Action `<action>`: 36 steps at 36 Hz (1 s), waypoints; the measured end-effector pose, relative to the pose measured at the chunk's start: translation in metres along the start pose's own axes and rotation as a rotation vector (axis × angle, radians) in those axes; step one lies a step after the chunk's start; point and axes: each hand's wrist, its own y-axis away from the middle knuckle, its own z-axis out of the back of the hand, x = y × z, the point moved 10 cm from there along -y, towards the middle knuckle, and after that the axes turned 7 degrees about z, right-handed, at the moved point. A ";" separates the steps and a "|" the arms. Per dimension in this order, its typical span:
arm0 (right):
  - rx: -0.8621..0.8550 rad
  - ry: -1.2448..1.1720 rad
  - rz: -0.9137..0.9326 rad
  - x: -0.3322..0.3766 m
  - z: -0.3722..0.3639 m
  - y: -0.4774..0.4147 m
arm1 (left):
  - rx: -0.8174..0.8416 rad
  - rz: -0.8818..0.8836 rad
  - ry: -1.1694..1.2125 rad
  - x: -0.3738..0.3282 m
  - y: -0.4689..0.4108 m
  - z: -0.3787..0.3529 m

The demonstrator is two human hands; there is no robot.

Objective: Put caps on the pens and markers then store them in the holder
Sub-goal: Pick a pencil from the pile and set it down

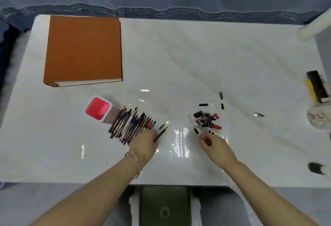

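The left hand (145,140) is closed on a dark pen (161,134) at the near right edge of the pen pile, the pen's tip pointing up and away to the right; the right hand (210,140) sits at the near edge of the cap heap with its fingers curled in, and whether it pinches a cap I cannot tell, since that spot is blurred. The pens and markers (130,124) lie side by side in a fanned row on the white surface (179,55), their far ends resting against the holder; the holder (98,109), a white-rimmed cup with a red inside, lies tipped on its side just left of them, its mouth facing up and left. The caps (206,120), black, red and clear, sit in a loose heap well to the right of the pens, with a few strays (203,104) beyond it.

A pen is light and stiff, smooth enough to roll on this glossy covering; I would take it mid-barrel, tip free, so a cap can be pushed straight on. The caps look small and slippery, best pinched by their sides; the holder seems light and will likely need standing up first. An orange book (83,50) lies at the far left, well apart.
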 end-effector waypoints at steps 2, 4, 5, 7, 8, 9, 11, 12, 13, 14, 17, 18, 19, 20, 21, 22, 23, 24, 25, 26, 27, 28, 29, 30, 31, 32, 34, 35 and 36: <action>-0.022 0.042 0.020 -0.012 -0.006 -0.019 | -0.029 -0.006 -0.083 0.002 -0.018 -0.016; -0.065 0.076 0.032 -0.024 -0.007 -0.038 | -0.061 -0.040 -0.127 0.003 -0.034 -0.031; -0.092 0.079 0.046 -0.029 -0.007 -0.046 | -0.073 -0.060 -0.127 0.003 -0.041 -0.039; -0.142 0.104 0.076 -0.038 -0.007 -0.059 | -0.130 -0.123 -0.141 0.002 -0.050 -0.049; -0.173 0.130 0.101 -0.040 -0.005 -0.066 | -0.199 -0.179 -0.149 -0.001 -0.053 -0.050; -0.195 0.151 0.114 -0.043 -0.005 -0.073 | -0.248 -0.238 -0.146 -0.002 -0.056 -0.053; -0.232 0.185 0.145 -0.047 -0.004 -0.083 | -0.251 -0.326 -0.170 -0.008 -0.060 -0.062; -0.249 0.204 0.169 -0.047 -0.005 -0.088 | -0.266 -0.366 -0.196 -0.010 -0.062 -0.067; -0.263 0.228 0.191 -0.046 -0.004 -0.091 | -0.305 -0.393 -0.225 -0.012 -0.064 -0.068; -0.278 0.257 0.220 -0.043 -0.005 -0.095 | -0.339 -0.414 -0.237 -0.015 -0.065 -0.068; -0.323 0.345 0.314 -0.031 -0.007 -0.105 | -0.427 -0.476 -0.221 -0.017 -0.068 -0.069; -0.337 0.366 0.342 -0.028 -0.008 -0.108 | -0.433 -0.462 -0.190 -0.015 -0.072 -0.068; -0.346 0.380 0.357 -0.025 -0.008 -0.110 | -0.419 -0.442 -0.157 -0.013 -0.075 -0.068; -0.361 0.382 0.374 -0.024 -0.008 -0.112 | -0.409 -0.411 -0.129 -0.012 -0.078 -0.065; -0.379 0.374 0.381 -0.024 -0.005 -0.113 | -0.416 -0.385 -0.107 -0.012 -0.080 -0.059; -0.409 0.358 0.389 -0.026 0.000 -0.114 | -0.409 -0.358 -0.078 -0.014 -0.081 -0.053; -0.449 0.341 0.392 -0.029 0.007 -0.113 | -0.395 -0.339 -0.026 -0.015 -0.083 -0.047; -0.495 0.325 0.390 -0.034 0.015 -0.111 | -0.367 -0.325 0.075 -0.016 -0.084 -0.041; -0.535 0.313 0.379 -0.039 0.023 -0.109 | -0.333 -0.309 0.214 -0.015 -0.085 -0.036; -0.565 0.305 0.371 -0.043 0.029 -0.107 | -0.313 -0.291 0.357 -0.013 -0.088 -0.032; -0.582 0.305 0.366 -0.048 0.034 -0.105 | -0.303 -0.279 0.466 -0.012 -0.090 -0.028; -0.585 0.314 0.360 -0.052 0.038 -0.105 | -0.301 -0.273 0.557 -0.012 -0.093 -0.027; -0.573 0.326 0.352 -0.056 0.039 -0.105 | -0.281 -0.264 0.641 -0.012 -0.095 -0.028; -0.552 0.340 0.345 -0.060 0.039 -0.106 | -0.256 -0.258 0.712 -0.012 -0.096 -0.031; -0.528 0.347 0.341 -0.062 0.038 -0.107 | -0.241 -0.258 0.748 -0.014 -0.095 -0.032; -0.509 0.350 0.334 -0.063 0.036 -0.107 | -0.239 -0.267 0.759 -0.016 -0.093 -0.033; -0.476 0.390 0.307 -0.064 0.031 -0.109 | -0.245 -0.286 0.759 -0.017 -0.089 -0.035; -0.461 0.437 0.285 -0.063 0.028 -0.110 | -0.248 -0.295 0.763 -0.016 -0.086 -0.036; -0.454 0.482 0.265 -0.061 0.025 -0.111 | -0.248 -0.304 0.767 -0.016 -0.085 -0.036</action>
